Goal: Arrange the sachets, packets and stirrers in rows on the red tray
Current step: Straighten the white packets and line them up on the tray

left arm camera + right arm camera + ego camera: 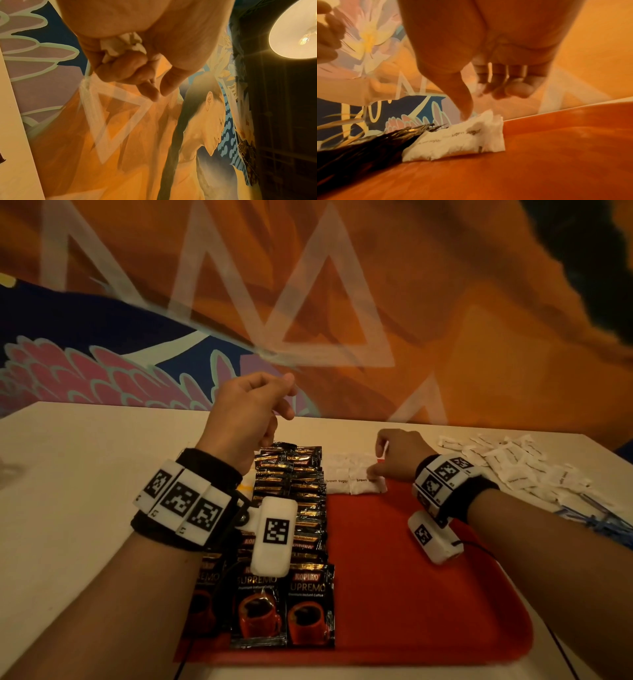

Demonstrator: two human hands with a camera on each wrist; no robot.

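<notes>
The red tray [411, 594] carries black coffee packets [308, 501] in overlapping rows on its left part. Two white brown-sugar sachets [363, 482] lie side by side at its far edge, right of the packets. My right hand [383, 460] is over them, its thumb tip touching the top of the right sachet [471, 135] while the fingers [505, 83] hang loosely curled above. My left hand [253, 405] is raised over the far end of the coffee rows. In the left wrist view it grips several crumpled white sachets [120, 44] in its palm.
A loose heap of white sachets [513, 463] lies on the pale table [85, 457] right of the tray, with blue stirrers [596, 518] nearer to me. The right half of the tray [556, 148] is bare. A painted wall stands just behind the table.
</notes>
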